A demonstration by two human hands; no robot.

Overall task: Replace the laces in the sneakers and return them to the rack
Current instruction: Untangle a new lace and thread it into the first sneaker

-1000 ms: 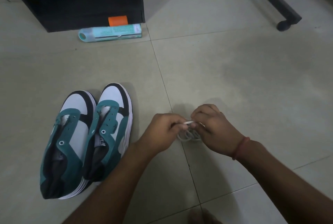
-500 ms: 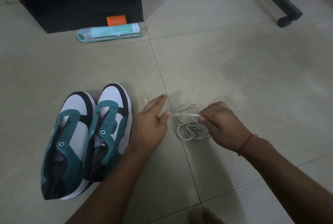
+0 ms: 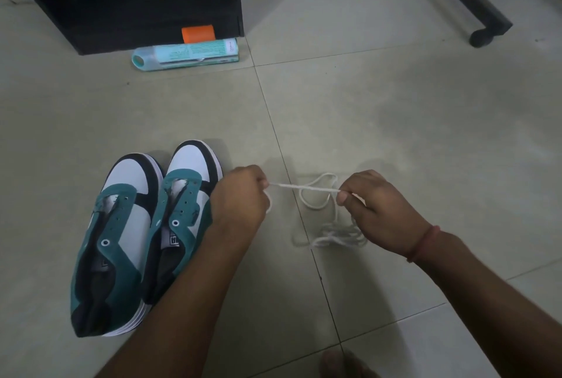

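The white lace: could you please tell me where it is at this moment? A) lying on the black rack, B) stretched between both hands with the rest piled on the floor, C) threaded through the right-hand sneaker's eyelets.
B: the left hand and right hand each pinch the white lace, a span taut between them, with its loose coils on the floor tiles.

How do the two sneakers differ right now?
The left sneaker sits nearer the camera; the right sneaker has its toe further forward. The left hand partly covers the right sneaker, while the left sneaker is fully visible. Both are teal, white and black, unlaced, side by side.
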